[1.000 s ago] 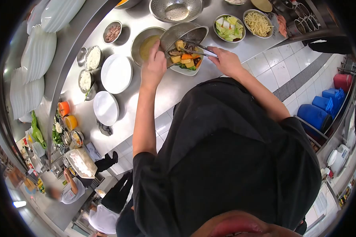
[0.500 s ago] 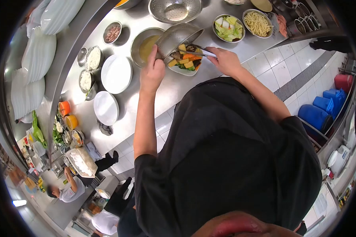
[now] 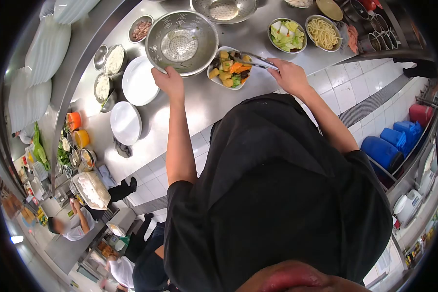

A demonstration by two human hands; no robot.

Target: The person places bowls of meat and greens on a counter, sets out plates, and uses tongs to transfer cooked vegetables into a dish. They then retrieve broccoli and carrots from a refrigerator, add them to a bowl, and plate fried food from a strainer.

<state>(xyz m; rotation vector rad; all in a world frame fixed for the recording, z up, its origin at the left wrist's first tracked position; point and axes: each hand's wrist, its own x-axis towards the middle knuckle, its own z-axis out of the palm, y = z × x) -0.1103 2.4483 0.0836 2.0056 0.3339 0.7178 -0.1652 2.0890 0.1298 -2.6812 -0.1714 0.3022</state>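
Observation:
My left hand (image 3: 169, 82) is closed on the near rim of a perforated metal colander (image 3: 207, 44), which is level with its mouth up. A few scraps lie in its bottom. Right beside it stands a white bowl (image 3: 212, 75) filled with cut vegetables (image 3: 230, 68): orange, green, dark and yellowish pieces. My right hand (image 3: 289, 77) grips metal tongs (image 3: 258, 62), whose tips reach onto the vegetables. Whatever is under the colander is hidden.
Behind stands a second colander (image 3: 224, 10). To the right are bowls of cut cabbage (image 3: 286, 36) and thick noodles (image 3: 323, 34). On the left are two white plates (image 3: 140, 82), white shreds (image 3: 114, 60) and diced meat (image 3: 141, 31). Co-workers (image 3: 78, 221) stand at lower left.
The colander has gone from tipped over the white bowl to level, moving left over where the bowl of yellow liquid stood. My left hand went with it. The tongs remain at the vegetables.

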